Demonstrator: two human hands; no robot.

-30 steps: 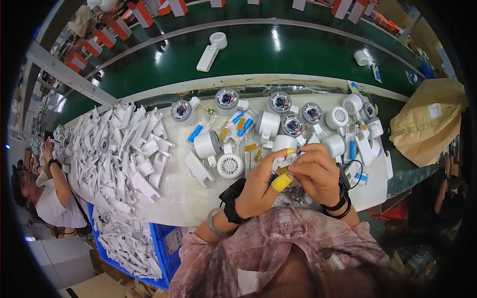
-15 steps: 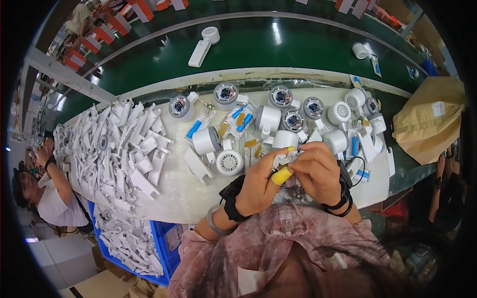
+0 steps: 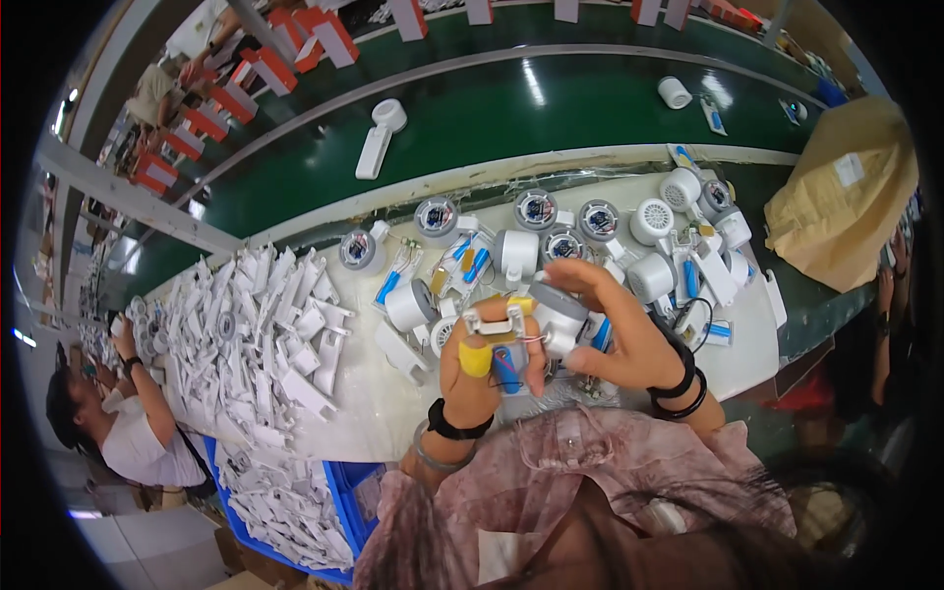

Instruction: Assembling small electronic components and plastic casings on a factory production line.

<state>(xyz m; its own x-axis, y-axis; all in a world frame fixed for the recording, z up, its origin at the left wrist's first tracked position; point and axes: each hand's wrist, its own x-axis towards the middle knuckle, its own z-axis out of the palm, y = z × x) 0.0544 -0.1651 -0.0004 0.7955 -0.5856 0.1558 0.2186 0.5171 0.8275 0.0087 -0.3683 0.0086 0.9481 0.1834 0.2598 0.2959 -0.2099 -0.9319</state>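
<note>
My left hand (image 3: pixel 470 369), with yellow wraps on its fingers, is closed around a white plastic handle piece (image 3: pixel 500 323). A blue battery cell (image 3: pixel 507 370) with thin wires lies against that palm, between its fingers. Just to the right is a white fan head (image 3: pixel 560 323) with a grey rim. My right hand (image 3: pixel 629 339) curves around the fan head, fingers over the rim and thumb below; its exact contact is partly hidden. Behind both hands stand several similar fan heads (image 3: pixel 516 254), some showing round circuit boards inside, with blue cells and wires among them.
A heap of white plastic shells (image 3: pixel 251 334) covers the table's left side. Below it, a blue crate (image 3: pixel 339 492) holds more. A green conveyor (image 3: pixel 452 118) runs behind, carrying a white fan (image 3: pixel 378 143). A brown paper bag (image 3: pixel 836 211) stands at right; a co-worker (image 3: pixel 138 423) works at left.
My hands have moved apart from their close pinch. A fan head and blue cell now show between them, the right fingers spreading around the head. The view has shifted slightly.
</note>
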